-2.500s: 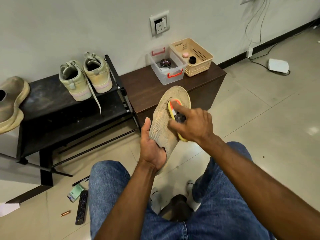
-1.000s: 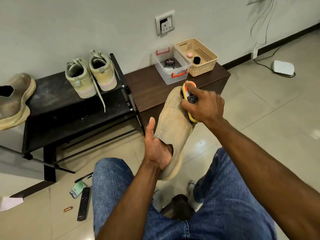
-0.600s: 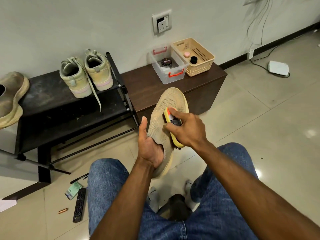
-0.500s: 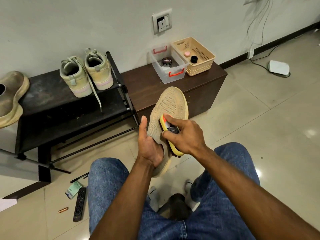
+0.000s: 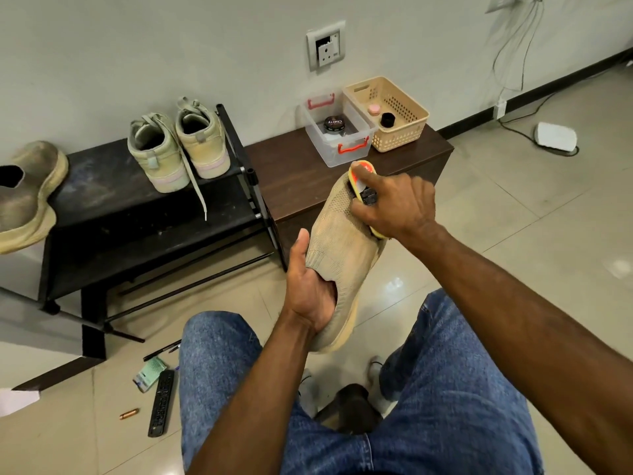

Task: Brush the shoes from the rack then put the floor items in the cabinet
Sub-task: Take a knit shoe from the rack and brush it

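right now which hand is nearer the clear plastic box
Right. The right hand, gripping the brush, is just in front of the clear box; the left hand holds the shoe's heel lower down.

The person wears blue denim jeans (image 5: 445,423), the cloth faded paler over the knees, with a stitched seam showing at the crotch. Both forearms are bare to the frame's edge, no sleeves in sight. White shoes (image 5: 375,371) peep out between the legs below.

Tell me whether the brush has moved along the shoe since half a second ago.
Yes. The brush has slid from mid-shoe up to the toe of the beige shoe, toward the clear box on the cabinet.
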